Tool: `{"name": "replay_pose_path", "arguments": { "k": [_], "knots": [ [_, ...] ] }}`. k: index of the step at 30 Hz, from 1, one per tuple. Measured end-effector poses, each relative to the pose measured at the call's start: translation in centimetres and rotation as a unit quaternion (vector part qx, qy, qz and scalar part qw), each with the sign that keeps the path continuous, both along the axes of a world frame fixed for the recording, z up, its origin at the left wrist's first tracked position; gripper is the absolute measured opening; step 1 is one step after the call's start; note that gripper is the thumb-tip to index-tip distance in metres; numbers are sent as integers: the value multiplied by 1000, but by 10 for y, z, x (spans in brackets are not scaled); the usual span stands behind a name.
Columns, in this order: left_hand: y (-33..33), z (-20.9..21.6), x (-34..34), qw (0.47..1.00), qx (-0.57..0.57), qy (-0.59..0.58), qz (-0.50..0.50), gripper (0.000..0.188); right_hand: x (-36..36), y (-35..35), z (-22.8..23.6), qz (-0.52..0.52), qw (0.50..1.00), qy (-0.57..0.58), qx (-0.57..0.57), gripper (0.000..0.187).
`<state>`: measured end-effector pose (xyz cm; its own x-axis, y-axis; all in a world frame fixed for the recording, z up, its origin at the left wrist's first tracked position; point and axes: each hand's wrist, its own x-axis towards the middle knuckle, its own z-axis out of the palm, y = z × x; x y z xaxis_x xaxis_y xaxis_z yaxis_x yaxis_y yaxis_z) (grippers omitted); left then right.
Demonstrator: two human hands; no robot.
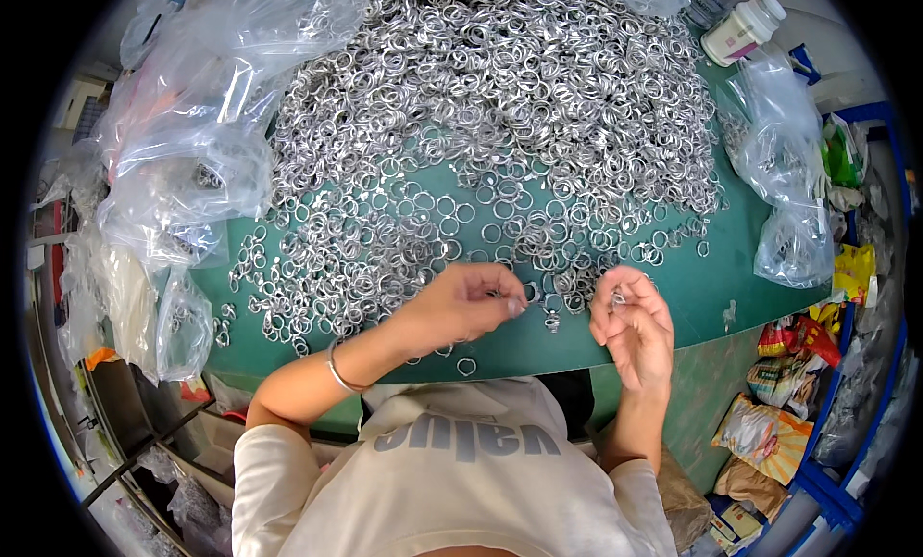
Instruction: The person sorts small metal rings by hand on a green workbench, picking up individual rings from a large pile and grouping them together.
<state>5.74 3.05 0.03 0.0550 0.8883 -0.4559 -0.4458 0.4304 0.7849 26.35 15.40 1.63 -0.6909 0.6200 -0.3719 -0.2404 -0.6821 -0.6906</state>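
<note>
A great heap of silver metal rings [519, 67] covers the far part of a green table [692, 297]. Smaller loose groups of the rings [336, 278] are spread nearer to me. My left hand [466, 307], with a bangle on its wrist, is closed in a pinch over the near rings. A ring shows right at its fingertips, but I cannot tell whether it is held. To the right, my right hand [636, 326] is raised palm inward with its fingers curled. Between its thumb and fingers is a small silver ring [618, 298].
Clear plastic bags [192, 163] crowd the table's left side, and another bag [793, 173] lies at the right. A white bottle [742, 30] stands at the back right. Blue shelving [835, 490] with colourful packets is on the right, beyond the table edge.
</note>
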Motion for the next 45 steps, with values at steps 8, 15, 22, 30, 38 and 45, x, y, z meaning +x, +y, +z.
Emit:
{"name": "replay_pose_path", "arguments": {
  "k": [8,15,22,30,38,45],
  "knots": [
    [-11,-3,0,849,-65,-482,206,6,-19,-12,-11,145,681,-246,675,28],
    [-9,12,5,829,-90,-475,282,20,-15,-8,-5,172,599,-277,732,25],
    [8,14,10,982,-27,-124,143,24,-24,-4,-19,153,546,-237,789,16],
    [65,6,18,750,225,618,-75,21,4,22,-11,-65,994,85,2,12],
    [72,-7,20,745,222,620,-106,12,15,41,-12,-49,907,-285,306,11],
    [70,13,-6,988,42,-135,59,12,1,42,-18,-7,642,-452,619,5]
  ]
}}
